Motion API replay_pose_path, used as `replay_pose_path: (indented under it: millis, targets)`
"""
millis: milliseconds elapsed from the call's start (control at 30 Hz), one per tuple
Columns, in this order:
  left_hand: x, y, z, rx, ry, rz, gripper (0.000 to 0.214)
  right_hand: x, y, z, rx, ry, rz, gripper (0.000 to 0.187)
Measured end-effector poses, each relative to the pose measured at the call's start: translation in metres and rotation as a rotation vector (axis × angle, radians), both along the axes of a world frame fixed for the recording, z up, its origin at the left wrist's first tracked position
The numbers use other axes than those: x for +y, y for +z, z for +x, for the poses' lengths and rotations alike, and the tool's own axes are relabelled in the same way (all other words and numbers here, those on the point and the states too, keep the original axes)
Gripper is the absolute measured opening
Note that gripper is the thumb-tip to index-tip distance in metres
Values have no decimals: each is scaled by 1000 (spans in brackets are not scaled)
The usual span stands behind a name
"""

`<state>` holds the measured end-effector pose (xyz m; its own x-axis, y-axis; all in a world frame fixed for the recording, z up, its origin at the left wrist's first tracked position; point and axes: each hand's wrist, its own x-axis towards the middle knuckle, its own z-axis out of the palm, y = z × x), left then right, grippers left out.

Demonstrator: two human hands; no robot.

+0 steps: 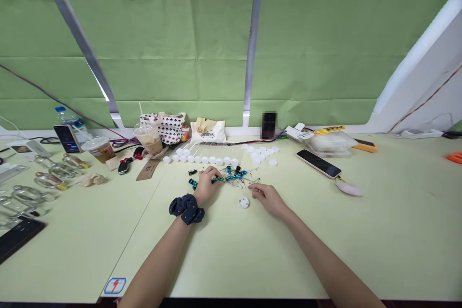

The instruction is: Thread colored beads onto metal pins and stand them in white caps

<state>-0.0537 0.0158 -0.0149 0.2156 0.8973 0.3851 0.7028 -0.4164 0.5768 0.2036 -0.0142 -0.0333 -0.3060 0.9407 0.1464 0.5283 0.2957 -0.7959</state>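
A small pile of blue, green and black electronic parts with thin wire legs (234, 175) lies in the middle of the pale green table (231, 260). My left hand (207, 184), with a dark scrunchie (186, 208) on the wrist, rests curled at the pile's left edge, fingertips pinched on a part I cannot make out. My right hand (267, 197) lies just right of the pile, fingers curled and pinched near the wire legs. A white round cap (244, 202) sits between the two hands. A row of clear tubes with white caps (202, 158) lies behind the pile.
Loose white caps (262, 152) lie behind the pile, a phone (318, 162) to the right. Iced drinks (148, 137), small bags (207, 130), keys (124, 165) and glass vials (54, 173) crowd the back left. A black device (16, 237) lies at the left edge.
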Motion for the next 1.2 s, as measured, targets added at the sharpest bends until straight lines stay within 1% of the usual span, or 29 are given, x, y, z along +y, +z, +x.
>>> replay_pose_path:
  millis: [133, 233, 367, 467, 633, 733, 800, 867, 967, 1067, 1133, 1200]
  targets:
    - [0, 3, 1, -120, -60, 72, 10, 0, -1, 0, 1, 4, 2, 33]
    - [-3, 6, 2, -199, -103, 99, 15, 0, -2, 1, 20, 5, 2, 32]
    - [-7, 13, 5, -290, -75, 58, 20, 2, -5, 2, 94, -57, -4, 30]
    - [-9, 14, 6, -447, -33, -70, 26, 5, -6, 3, 173, -116, -26, 33]
    - [-13, 6, 11, -912, -29, -444, 28, 3, 4, -5, 360, -124, -38, 37]
    - [-17, 2, 18, -1194, -39, -702, 20, -4, 13, -15, 436, -114, -132, 37]
    - [-21, 2, 24, -1326, -61, -806, 13, -8, 18, -20, 413, -92, -201, 36]
    - [-25, 3, 30, -1395, -96, -867, 9, -11, 20, -24, 352, -69, -177, 34]
    - [-32, 6, 38, -1418, -131, -909, 6, -10, 20, -29, 300, -49, -76, 32]
    - [-36, 7, 42, -1466, -177, -897, 3, -6, 20, -34, 317, -55, -100, 36]
    - [-38, 6, 43, -1505, -213, -879, 5, -3, 20, -38, 331, -57, -124, 37]
    - [-38, 6, 43, -1517, -234, -865, 7, -2, 21, -40, 331, -46, -111, 37]
